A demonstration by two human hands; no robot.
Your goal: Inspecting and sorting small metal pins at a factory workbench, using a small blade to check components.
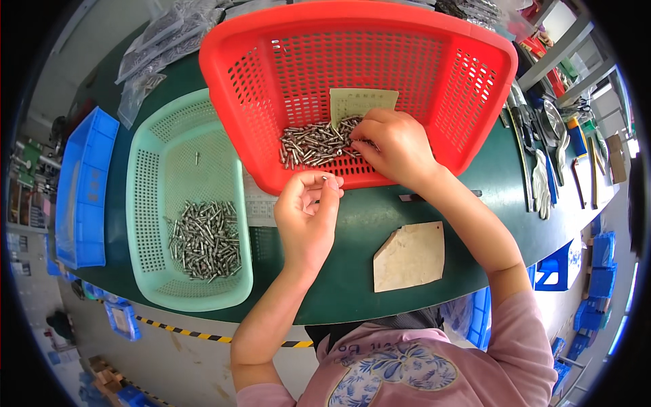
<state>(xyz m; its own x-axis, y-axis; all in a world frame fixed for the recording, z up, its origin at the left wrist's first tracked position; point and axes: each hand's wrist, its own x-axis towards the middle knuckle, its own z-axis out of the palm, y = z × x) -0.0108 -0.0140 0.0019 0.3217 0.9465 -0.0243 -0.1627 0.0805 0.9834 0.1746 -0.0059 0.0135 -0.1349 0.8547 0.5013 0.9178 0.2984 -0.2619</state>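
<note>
My left hand (306, 220) is at the near rim of a red plastic basket (359, 13), its thumb and fingers pinched on a small metal pin (325, 179), of which only a bit shows. Inside the basket, my right hand (393, 146) reaches down with curled fingers at the edge of a pile of short metal pins (312, 144). What its fingertips hold, if anything, is hidden. A yellowish paper card (363, 102) stands behind the pile. On the left, a pale green basket (139, 203) holds another heap of similar pins (205, 241), with one lying apart.
A blue bin (88, 186) stands at the far left. Bags of parts (169, 41) lie at the back left. A tan board piece (410, 256) rests on the green table (325, 292). Gloves (541, 183) and hand tools lie at the right.
</note>
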